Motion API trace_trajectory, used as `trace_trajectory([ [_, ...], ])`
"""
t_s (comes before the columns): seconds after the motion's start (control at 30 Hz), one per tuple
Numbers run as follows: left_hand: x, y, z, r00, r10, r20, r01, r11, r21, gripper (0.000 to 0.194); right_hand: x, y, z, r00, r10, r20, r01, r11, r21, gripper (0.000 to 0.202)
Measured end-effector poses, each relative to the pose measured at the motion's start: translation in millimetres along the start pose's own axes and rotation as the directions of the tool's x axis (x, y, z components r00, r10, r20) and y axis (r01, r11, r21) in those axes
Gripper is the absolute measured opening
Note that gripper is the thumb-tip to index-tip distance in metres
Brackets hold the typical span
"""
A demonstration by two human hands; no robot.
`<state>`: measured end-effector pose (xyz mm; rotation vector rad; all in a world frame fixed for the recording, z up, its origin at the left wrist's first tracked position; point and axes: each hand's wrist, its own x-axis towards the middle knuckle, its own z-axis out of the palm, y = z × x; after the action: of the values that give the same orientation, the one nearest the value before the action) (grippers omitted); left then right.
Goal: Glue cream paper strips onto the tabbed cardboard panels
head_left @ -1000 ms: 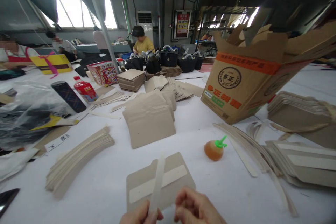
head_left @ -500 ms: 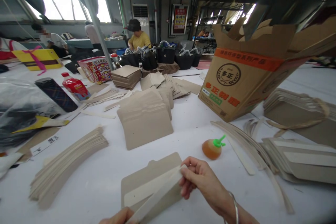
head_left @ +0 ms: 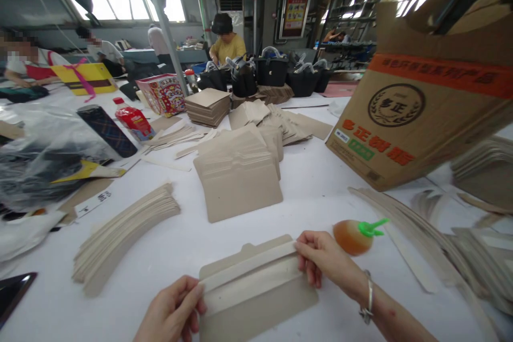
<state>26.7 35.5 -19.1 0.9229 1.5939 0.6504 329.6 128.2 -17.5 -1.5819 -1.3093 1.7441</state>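
Note:
A beige card panel [head_left: 256, 323] with a small tab on its far edge lies in front of me. One pale strip [head_left: 256, 287] rests lengthwise across it. Just beyond that, a second card strip [head_left: 246, 267] is stretched between my hands over the panel. My left hand [head_left: 172, 307] pinches its left end, thumb on top. At the other end, my right hand [head_left: 326, 262], with a bracelet at the wrist, pinches it between thumb and fingers. To the right of that hand lies a squeeze bottle [head_left: 348, 238] of amber liquid with a green nozzle.
Beyond the panel lies a fanned stack of card panels [head_left: 244, 187]. Bundled strips [head_left: 128, 235] are at left, more strips [head_left: 417, 230] at right. A large cardboard box [head_left: 385, 139] stands back right. A phone-like dark device [head_left: 14, 294] sits far left. A person [head_left: 228, 45] works behind black bags.
The strip has swung from slanting toward me to lying nearly along the panel's far part. My left hand has moved forward into fuller view. The camera view has shifted right.

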Motion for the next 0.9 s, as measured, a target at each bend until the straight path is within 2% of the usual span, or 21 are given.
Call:
trace_trajectory([
  [0.17, 11, 6, 0.5, 0.998, -0.044, -0.052, 0.045, 0.999, 0.018, 0.047, 13, 6, -2, 0.999, 0.034, -0.014, -0.035, 0.997, -0.069, 0.033],
  [0.3, 18, 5, 3.8, 0.990, -0.077, -0.117, 0.080, 0.997, 0.018, 0.041, 19, 13, -2, 0.998, 0.054, -0.014, -0.055, 0.994, -0.099, 0.038],
  [0.47, 20, 3, 5.5, 0.983, -0.105, -0.149, 0.110, 0.994, 0.026, 0.037, 22, 17, -1, 0.995, 0.077, -0.055, -0.085, 0.985, -0.148, 0.042],
  [0.9, 23, -3, 5.6, 0.985, -0.106, -0.137, 0.112, 0.993, 0.038, 0.036, 24, 21, 1, 0.992, 0.092, -0.089, -0.111, 0.965, -0.239, 0.042],
])
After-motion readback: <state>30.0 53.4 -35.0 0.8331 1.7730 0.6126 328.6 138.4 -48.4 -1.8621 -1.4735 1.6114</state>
